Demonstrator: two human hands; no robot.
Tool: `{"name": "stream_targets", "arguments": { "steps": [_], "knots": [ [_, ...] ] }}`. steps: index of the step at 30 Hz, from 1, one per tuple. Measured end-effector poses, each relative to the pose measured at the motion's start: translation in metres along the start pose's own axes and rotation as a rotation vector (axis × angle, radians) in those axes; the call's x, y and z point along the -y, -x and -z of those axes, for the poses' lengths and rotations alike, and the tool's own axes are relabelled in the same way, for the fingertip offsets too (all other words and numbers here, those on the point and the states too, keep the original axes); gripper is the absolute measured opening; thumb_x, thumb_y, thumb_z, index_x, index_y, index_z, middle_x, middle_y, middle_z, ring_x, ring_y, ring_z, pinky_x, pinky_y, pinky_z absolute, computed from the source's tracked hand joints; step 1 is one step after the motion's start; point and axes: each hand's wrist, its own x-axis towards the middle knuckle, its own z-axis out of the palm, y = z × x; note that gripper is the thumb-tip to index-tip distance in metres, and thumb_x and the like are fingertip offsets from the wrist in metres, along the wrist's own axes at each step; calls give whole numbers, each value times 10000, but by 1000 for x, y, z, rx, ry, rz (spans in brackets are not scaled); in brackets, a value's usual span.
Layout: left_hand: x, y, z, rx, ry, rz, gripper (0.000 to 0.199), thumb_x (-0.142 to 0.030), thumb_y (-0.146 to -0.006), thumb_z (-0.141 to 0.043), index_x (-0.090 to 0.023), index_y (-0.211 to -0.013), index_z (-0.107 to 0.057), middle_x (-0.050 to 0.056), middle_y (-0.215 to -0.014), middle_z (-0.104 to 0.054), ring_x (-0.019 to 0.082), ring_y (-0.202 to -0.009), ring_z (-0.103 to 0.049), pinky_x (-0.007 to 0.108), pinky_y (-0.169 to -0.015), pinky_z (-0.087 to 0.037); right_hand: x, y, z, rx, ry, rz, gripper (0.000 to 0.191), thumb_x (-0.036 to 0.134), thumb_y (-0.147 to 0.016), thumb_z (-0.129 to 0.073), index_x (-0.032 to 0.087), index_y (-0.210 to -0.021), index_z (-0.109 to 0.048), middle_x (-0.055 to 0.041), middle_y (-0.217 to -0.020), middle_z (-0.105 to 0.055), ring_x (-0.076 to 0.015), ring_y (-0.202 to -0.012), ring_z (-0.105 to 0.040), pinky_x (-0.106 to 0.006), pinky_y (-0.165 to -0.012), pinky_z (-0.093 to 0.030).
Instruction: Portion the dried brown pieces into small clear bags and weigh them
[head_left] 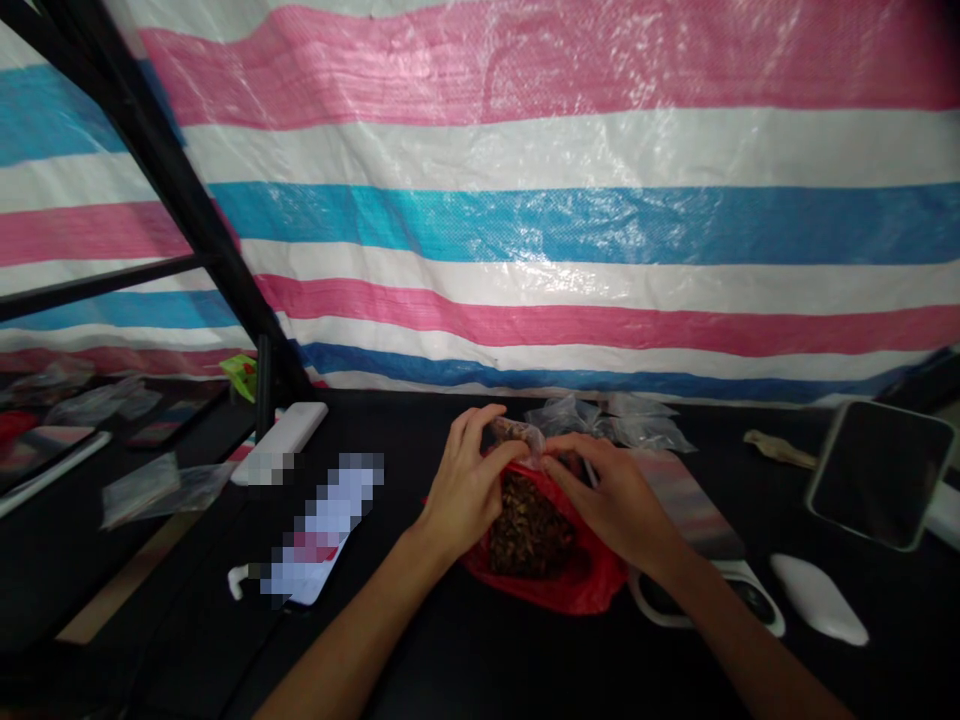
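A red plastic bag (592, 590) lies open on the black table, with dark brown dried shreds (529, 530) inside. Above its far edge a small clear plastic bag (525, 432) holds some brown material. My left hand (469, 480) is closed on the left side of the clear bag, thumb and fingers curled around it. At the bag's right side, my right hand (600, 490) pinches the plastic. Something small and dark with a light edge shows by the right fingers; I cannot make it out.
A scale with a metal plate (686, 500) and a white mouse-shaped object (817, 600) are right. Behind lie clear bags (649, 425); a dark-screened device (881, 475) stands far right. Left are a phone (322, 540), white earphone (237, 580), white box (289, 435) and black frame (202, 220).
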Motion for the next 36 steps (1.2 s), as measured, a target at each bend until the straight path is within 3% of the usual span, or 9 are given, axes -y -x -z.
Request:
{"name": "stream_targets", "arguments": {
  "steps": [3,6,12,17,23,29,32,34,36],
  "knots": [
    [-11,0,-3,-33,16,93,383,-42,-915,-544,-261,-1208,-657,113,-1400,-451,307,-1312,-412,514,-1107,-433,-3,0,-1,-7,-20,-9,175,378,-982,-627,278,-1053,-752,-14,-944,-775,-214,-802,-679,-372,-792,-514],
    [-18,-1,-6,15,82,177,170,-202,-1002,-562,-244,-1136,-659,94,-1202,-526,279,-1177,-456,486,-1049,-448,-3,2,-3,-6,-24,-9,164,395,-966,-663,272,-1017,-759,-11,-887,-769,-214,-771,-680,-370,-779,-515],
    [-17,-1,-12,62,284,265,137,-305,-1056,-542,-248,-1040,-666,59,-1144,-565,245,-1159,-434,425,-1056,-426,-1,3,-3,36,-32,12,155,360,-975,-654,284,-1022,-781,-2,-923,-800,-213,-826,-712,-364,-815,-509],
    [-19,-2,-11,57,302,265,151,-254,-1066,-510,-235,-978,-631,54,-1118,-574,232,-1141,-435,405,-1037,-421,3,5,-4,24,20,25,150,330,-971,-639,294,-1011,-780,19,-915,-801,-201,-807,-701,-374,-842,-460],
    [-23,-3,-6,77,216,193,134,-164,-957,-638,-211,-843,-585,59,-1112,-580,252,-1123,-442,409,-980,-442,10,7,-8,-5,114,39,137,286,-921,-640,263,-793,-683,45,-733,-717,-176,-675,-616,-350,-722,-401],
    [-23,-3,-4,-73,108,173,228,-57,-869,-625,-198,-743,-497,52,-1046,-599,235,-1043,-484,374,-910,-458,2,7,-7,-161,154,-34,154,306,-891,-617,258,-748,-586,18,-666,-656,-215,-679,-590,-356,-681,-400],
    [-20,-3,-3,-69,147,145,185,-93,-913,-589,-202,-783,-517,35,-962,-562,186,-906,-530,310,-799,-471,2,7,-5,-122,71,-52,118,354,-958,-573,256,-939,-636,20,-733,-699,-216,-725,-652,-368,-745,-459],
    [-17,-2,-3,-31,208,129,168,-110,-952,-552,-205,-817,-525,26,-943,-551,151,-824,-553,267,-729,-472,5,8,-2,-27,-75,-97,281,406,-1020,-508,261,-1244,-596,24,-795,-730,-214,-770,-695,-378,-799,-501],
    [-14,-2,-4,27,237,51,154,-119,-970,-541,-208,-844,-532,37,-999,-593,141,-832,-593,249,-727,-488,8,9,2,54,-235,-164,483,478,-1062,-420,273,-1500,-425,21,-831,-737,-214,-778,-709,-387,-803,-534]
  ]
}}
